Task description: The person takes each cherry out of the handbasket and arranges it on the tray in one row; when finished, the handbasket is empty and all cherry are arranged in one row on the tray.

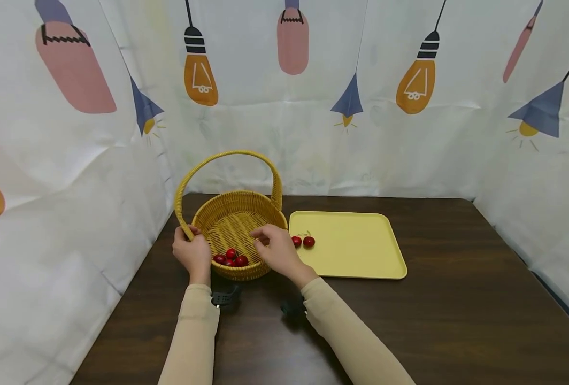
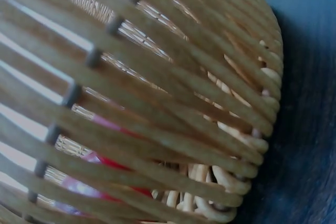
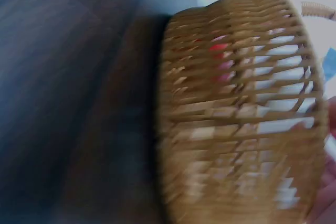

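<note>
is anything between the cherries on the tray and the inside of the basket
Yes: in the head view, the right rim of the basket and the right hand, reaching over it, lie between the cherries on the tray and the basket's inside.

From the head, the table [image 1: 458,310] is viewed forward and downward; the basket [image 1: 238,274] is shared by all views, closely faced in both wrist views

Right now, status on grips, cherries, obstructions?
Left grip holds wicker basket at handle. Right grip over basket, seemingly empty. Four cherries visible inside, two on yellow tray. Nothing visibly blocking.
</note>
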A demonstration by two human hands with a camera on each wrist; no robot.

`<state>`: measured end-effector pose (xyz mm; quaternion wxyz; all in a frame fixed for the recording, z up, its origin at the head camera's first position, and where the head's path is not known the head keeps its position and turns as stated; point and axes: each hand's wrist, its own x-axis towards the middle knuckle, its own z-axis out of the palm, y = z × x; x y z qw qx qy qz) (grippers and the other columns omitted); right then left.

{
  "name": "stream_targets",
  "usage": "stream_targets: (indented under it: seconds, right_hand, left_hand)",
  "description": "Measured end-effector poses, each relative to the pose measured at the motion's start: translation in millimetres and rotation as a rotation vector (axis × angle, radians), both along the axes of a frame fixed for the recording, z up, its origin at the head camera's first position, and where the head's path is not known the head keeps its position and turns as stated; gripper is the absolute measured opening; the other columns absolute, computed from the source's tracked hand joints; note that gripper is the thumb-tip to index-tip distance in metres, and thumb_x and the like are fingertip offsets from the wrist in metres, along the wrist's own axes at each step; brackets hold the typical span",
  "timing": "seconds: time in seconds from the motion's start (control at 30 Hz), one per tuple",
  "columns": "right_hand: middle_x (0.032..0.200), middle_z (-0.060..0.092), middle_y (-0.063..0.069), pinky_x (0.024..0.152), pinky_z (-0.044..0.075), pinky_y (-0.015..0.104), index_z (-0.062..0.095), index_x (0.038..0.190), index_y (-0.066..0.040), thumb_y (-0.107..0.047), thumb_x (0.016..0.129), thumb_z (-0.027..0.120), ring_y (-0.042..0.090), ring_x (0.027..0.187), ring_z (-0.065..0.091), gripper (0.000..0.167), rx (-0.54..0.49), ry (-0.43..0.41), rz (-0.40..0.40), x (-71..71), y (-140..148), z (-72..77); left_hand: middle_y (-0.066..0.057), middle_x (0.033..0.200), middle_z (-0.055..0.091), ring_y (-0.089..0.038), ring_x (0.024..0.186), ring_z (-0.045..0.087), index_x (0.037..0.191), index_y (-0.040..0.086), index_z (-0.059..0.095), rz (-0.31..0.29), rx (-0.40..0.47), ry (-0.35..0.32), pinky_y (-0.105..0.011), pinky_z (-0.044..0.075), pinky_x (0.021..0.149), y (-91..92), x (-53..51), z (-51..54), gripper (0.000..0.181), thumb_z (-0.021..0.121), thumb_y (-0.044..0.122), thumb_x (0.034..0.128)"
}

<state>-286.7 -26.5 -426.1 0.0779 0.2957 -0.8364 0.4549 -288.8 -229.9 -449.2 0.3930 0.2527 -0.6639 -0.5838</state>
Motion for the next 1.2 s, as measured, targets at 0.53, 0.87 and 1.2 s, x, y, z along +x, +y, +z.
stream_targets:
  seconds: [0.53, 0.87, 1.2]
  right_hand:
    - [0.108, 0.070, -0.011, 0.076, 0.049, 0.028, 0.077, 0.104, -0.031, -0.025, 0.087, 0.070, 0.010, 0.099, 0.061, 0.020, 0.616, -0.203, 0.051, -12.8, -43, 12.6]
    - [0.098, 0.069, -0.016, 0.080, 0.049, 0.029, 0.077, 0.096, -0.033, -0.025, 0.087, 0.069, 0.010, 0.102, 0.060, 0.015, 0.673, -0.206, 0.126, -15.8, -41, 11.9]
    - [0.096, 0.069, -0.014, 0.081, 0.048, 0.026, 0.077, 0.091, -0.030, -0.023, 0.088, 0.067, 0.008, 0.097, 0.059, 0.013, 0.679, -0.206, 0.174, -15.8, -41, 14.0]
  left_hand:
    - [0.000, 0.080, 0.056, -0.020, 0.079, 0.050, 0.089, 0.004, 0.057, 0.008, 0.003, 0.020, -0.030, 0.035, 0.079, 0.9, 0.5, -0.8, 0.017, 0.046, -0.008, 0.0829]
    - [-0.004, 0.083, 0.058, -0.019, 0.081, 0.051, 0.089, 0.005, 0.057, 0.010, 0.002, 0.012, -0.029, 0.036, 0.078, 3.1, -0.9, -1.0, 0.018, 0.046, -0.008, 0.0825]
    - [-0.005, 0.084, 0.059, -0.019, 0.082, 0.053, 0.092, 0.003, 0.058, 0.000, 0.014, 0.022, -0.032, 0.039, 0.082, 0.9, 0.2, -0.8, 0.018, 0.046, -0.009, 0.0831]
